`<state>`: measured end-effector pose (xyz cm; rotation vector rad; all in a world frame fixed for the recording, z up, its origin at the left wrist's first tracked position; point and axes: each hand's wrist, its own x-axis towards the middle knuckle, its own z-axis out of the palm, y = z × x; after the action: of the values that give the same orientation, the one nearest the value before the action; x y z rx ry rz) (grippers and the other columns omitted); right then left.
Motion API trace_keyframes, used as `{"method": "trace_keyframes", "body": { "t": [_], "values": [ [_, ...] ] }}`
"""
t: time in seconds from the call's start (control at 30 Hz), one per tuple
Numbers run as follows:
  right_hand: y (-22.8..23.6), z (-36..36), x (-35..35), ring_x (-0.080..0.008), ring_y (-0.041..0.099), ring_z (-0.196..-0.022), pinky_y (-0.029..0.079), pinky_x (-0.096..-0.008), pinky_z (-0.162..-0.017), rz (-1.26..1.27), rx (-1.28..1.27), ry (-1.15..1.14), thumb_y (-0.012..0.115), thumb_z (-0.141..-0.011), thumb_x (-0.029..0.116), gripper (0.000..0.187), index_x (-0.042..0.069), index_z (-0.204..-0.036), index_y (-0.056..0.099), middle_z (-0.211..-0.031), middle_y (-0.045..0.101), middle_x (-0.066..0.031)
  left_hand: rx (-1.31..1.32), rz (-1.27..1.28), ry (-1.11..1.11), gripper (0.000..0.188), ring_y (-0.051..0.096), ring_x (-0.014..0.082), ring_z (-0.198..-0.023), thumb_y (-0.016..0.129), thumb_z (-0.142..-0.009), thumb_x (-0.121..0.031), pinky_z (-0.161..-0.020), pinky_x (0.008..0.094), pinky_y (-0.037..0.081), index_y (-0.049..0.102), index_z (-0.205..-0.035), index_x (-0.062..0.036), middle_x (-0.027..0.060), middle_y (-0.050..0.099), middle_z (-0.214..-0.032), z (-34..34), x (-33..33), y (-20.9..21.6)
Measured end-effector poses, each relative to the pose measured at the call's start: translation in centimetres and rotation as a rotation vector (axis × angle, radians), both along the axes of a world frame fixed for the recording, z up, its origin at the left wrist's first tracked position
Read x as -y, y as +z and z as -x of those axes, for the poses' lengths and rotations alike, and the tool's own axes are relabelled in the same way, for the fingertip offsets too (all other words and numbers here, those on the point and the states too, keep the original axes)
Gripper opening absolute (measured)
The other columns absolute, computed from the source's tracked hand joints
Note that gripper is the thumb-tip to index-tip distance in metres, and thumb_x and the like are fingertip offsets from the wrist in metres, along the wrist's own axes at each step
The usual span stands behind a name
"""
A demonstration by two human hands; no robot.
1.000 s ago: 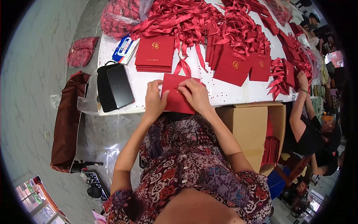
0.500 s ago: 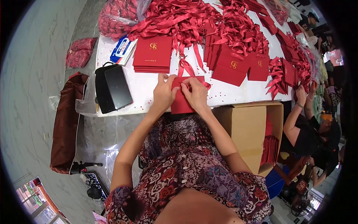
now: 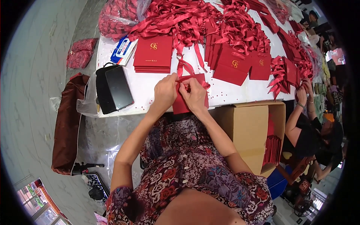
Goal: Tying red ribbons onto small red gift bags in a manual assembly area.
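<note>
Red envelope (image 3: 180, 105) pinched between both hands at the white surface's (image 3: 232, 92) near edge.
Left hand (image 3: 165, 92) and right hand (image 3: 194, 95) grip its ribbon (image 3: 185, 69) (fingertips nearly touching); black pouch (image 3: 112, 89) lies left.

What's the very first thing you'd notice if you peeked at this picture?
Red everywhere: a big tangle of red ribbons sprawls across the far side of the white table, with stacks of red folded cards beside it. In the middle, the left hand and right hand pinch a ribbon on one red card at the table's near edge. An open cardboard box sits just to the right, below the table.
</note>
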<state>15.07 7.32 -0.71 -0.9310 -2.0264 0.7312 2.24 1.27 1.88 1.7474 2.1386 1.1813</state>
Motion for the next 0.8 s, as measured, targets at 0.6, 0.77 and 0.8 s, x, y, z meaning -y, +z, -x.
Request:
{"method": "trace_keyframes", "body": {
  "t": [0.6,0.77,0.8],
  "values": [
    [6.0,-1.7,-4.1,-0.0366,0.063,-0.080,0.050,-0.0458,-0.071,0.049,0.122,0.185,0.066,-0.087,0.019,0.015,0.004,-0.090,0.069,-0.084,0.064,-0.0170,0.189,0.045,-0.037,0.023,0.062,0.0288,-0.075,0.077,-0.079,-0.016,-0.066,0.0378,0.049,0.064,-0.094,-0.0042,0.0110,0.066,-0.085,-0.1,0.1,1.0],
    [4.5,-1.6,-7.4,-0.0212,0.065,-0.080,0.051,-0.0336,-0.074,0.489,0.298,0.532,0.066,-0.091,0.017,0.018,0.001,-0.094,0.073,-0.082,0.070,-0.0111,0.069,-0.060,-0.093,0.015,0.061,0.0237,-0.068,0.076,-0.078,-0.009,-0.061,0.0343,0.048,0.067,-0.089,-0.0040,0.0087,0.064,-0.082,0.0,0.5,1.3],
    [3.7,-1.9,-8.2,-0.0121,0.064,-0.083,0.050,-0.0283,-0.076,0.671,0.233,0.654,0.065,-0.094,0.016,0.019,0.000,-0.101,0.072,-0.086,0.071,-0.0069,0.053,-0.127,-0.124,0.013,0.062,0.0233,-0.069,0.076,-0.078,-0.007,-0.062,0.0341,0.049,0.068,-0.087,-0.0037,0.0087,0.064,-0.082,0.1,0.4,1.4]
  ]
}}
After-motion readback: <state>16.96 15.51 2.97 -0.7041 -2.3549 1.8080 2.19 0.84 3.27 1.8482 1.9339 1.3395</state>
